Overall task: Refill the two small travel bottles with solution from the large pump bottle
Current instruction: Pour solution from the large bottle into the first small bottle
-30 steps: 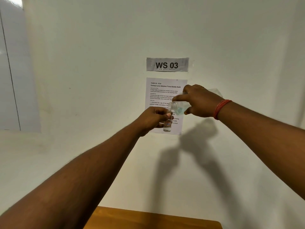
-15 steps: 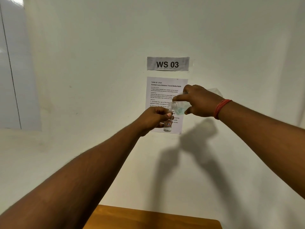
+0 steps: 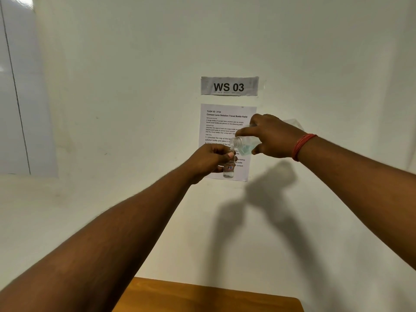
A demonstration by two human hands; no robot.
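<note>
1. Holding a small travel bottle (image 3: 229,170) upright, the left hand (image 3: 208,162) is raised in front of the white wall (image 3: 112,97), with its fingers closed around the upper part of the bottle, so the neck is mostly hidden.
2. That small bottle is clear, carries a label with red markings, and shows a little clear liquid at its bottom.
3. Above and just to the right, the right hand (image 3: 271,137) grips the large bottle (image 3: 245,144), tipped nearly on its side with its threaded open mouth pointing left and down, just over the small bottle's top.
4. Pale blue-green solution pools in the lower part of the tilted large bottle near its neck; whether any liquid is flowing cannot be told.
5. A red thread band (image 3: 302,146) circles the right wrist.
6. Behind the hands, a printed instruction sheet (image 3: 221,122) is stuck to the wall under a "WS 03" sign (image 3: 229,86).
7. A brown wooden table (image 3: 209,296) edge shows at the bottom, well below both hands.
</note>
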